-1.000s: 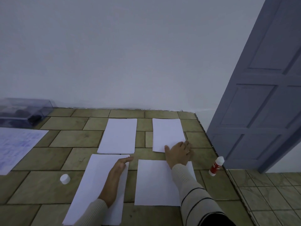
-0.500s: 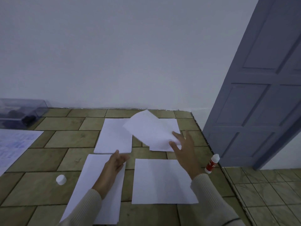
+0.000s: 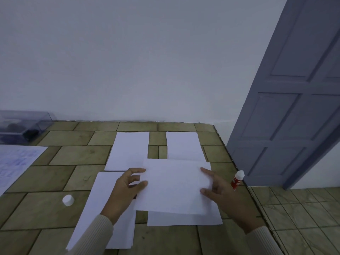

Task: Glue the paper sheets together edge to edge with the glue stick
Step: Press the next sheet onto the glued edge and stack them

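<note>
I hold a white paper sheet [image 3: 174,184] crosswise above the tiled surface. My left hand [image 3: 127,188] pinches its left edge, and my right hand [image 3: 219,188] pinches its right edge. Under it lies another sheet [image 3: 184,219], mostly covered. A third sheet [image 3: 103,208] lies at the front left under my left forearm. Two more sheets lie farther back, one at the centre [image 3: 128,150] and one at the right [image 3: 184,144]. The red and white glue stick [image 3: 237,180] stands uncapped just right of my right hand. Its white cap [image 3: 68,200] sits at the left.
The tiled surface [image 3: 55,208] ends in an edge at the right, with a grey door [image 3: 294,107] and a lower tiled floor [image 3: 303,218] beyond. A white wall stands behind. A clear plastic box [image 3: 22,126] and a printed sheet [image 3: 14,162] are at the far left.
The sheet lifted from the back right has come toward me and turned crosswise. My left hand left the front-left sheet and took its left edge. Another sheet shows where it lay.
</note>
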